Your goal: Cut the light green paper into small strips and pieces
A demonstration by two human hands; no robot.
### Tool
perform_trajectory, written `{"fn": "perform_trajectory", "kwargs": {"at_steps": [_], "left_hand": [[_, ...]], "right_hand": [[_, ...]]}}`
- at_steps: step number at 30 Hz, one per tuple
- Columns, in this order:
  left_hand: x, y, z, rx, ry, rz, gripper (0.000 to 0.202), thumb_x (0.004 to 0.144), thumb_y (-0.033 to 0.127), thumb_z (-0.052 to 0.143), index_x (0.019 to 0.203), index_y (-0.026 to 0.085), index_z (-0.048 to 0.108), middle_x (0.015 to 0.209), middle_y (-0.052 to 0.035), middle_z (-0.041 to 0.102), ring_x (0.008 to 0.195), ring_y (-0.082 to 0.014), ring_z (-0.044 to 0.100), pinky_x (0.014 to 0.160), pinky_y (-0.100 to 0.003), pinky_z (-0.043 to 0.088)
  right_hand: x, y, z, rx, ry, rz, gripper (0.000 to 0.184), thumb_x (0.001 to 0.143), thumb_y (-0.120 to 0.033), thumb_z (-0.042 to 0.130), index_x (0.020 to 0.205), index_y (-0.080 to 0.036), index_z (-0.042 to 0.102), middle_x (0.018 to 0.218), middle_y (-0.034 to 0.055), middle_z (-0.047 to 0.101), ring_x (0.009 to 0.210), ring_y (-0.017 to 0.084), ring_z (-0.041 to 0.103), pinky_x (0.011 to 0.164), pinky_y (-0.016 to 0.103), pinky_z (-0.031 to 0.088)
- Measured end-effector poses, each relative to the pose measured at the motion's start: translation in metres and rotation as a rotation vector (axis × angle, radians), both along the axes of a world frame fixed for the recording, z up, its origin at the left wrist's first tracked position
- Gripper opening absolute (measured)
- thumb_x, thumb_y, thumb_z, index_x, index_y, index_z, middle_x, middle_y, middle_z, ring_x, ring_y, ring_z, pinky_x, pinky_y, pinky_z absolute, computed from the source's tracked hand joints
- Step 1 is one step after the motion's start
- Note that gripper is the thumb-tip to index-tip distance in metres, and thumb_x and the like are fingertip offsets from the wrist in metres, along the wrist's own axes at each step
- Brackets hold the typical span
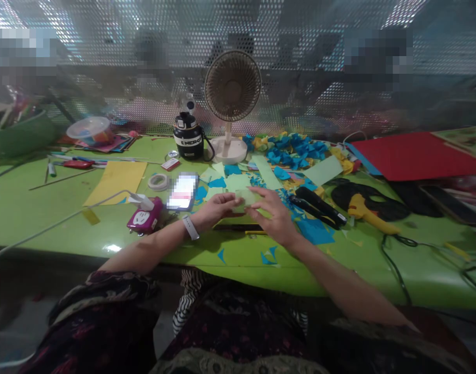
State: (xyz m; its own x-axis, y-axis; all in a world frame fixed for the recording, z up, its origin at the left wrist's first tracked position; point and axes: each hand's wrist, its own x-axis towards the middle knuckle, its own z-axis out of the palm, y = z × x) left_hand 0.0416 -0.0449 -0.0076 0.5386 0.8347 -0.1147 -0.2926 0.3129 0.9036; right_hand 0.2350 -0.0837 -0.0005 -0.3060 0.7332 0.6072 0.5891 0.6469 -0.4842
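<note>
Clock taken from mid-bench, twelve at the far edge. Round cream mesh-caged desk fan (233,85) at twelve, black-and-white insulated flask (188,136) just left of it. Flat red card sheet (415,155) at two. Yellow-and-black hot glue gun (362,210) at three, near a long black stapler (318,206). Rectangular yellow paper sheet (115,182) at nine. Clear round plastic tub (89,130) at ten. Magenta plug adapter (144,215) at eight, beside a smartphone with a blurred lit screen (182,191).
</note>
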Motion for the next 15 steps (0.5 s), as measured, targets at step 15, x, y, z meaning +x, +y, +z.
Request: {"fn": "perform_trajectory", "kwargs": {"at_steps": [15], "left_hand": [[0.005,-0.012,-0.006,0.154,-0.002,-0.009,0.04,0.069,0.04,0.085,0.096,0.013,0.072,0.094,-0.0066,0.074,0.089,-0.0167,0.068,0.091,-0.037,0.055]], "right_hand": [[-0.006,0.002,-0.002,-0.109,0.263,-0.162,0.032,0.092,-0.05,0.056,0.072,-0.024,0.056,0.094,0.0068,0.071,0.095,0.023,0.066,0.089,0.039,0.05]]}}
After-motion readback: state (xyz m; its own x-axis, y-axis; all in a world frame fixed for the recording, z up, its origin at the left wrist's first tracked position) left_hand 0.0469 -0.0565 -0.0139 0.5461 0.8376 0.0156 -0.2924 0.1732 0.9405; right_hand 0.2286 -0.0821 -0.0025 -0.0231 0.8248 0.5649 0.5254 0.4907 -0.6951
